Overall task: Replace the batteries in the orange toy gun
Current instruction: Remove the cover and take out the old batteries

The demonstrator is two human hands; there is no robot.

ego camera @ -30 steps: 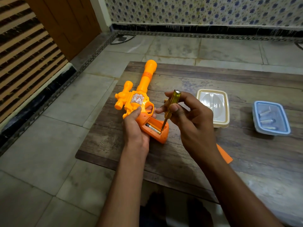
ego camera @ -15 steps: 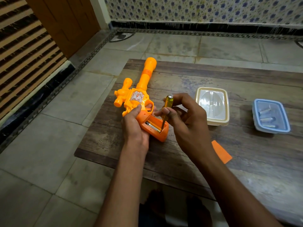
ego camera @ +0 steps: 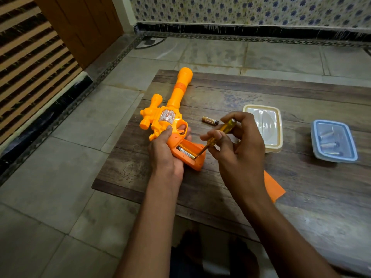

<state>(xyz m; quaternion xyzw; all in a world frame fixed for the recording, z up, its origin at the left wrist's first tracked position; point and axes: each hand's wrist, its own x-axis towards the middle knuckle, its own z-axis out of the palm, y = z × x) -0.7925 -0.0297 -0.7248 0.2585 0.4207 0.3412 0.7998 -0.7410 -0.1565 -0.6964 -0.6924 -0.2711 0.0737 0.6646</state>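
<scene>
Orange toy gun lies flat, open grip compartment holding a battery.

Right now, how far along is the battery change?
Done: the orange cover is off, on the table; one loose battery lies beside the toy gun. In hand: the left hand holds the toy gun, the right hand levers a second battery in the compartment with the screwdriver. Left: fresh cells, probably from the blue box, then the cover.
</scene>
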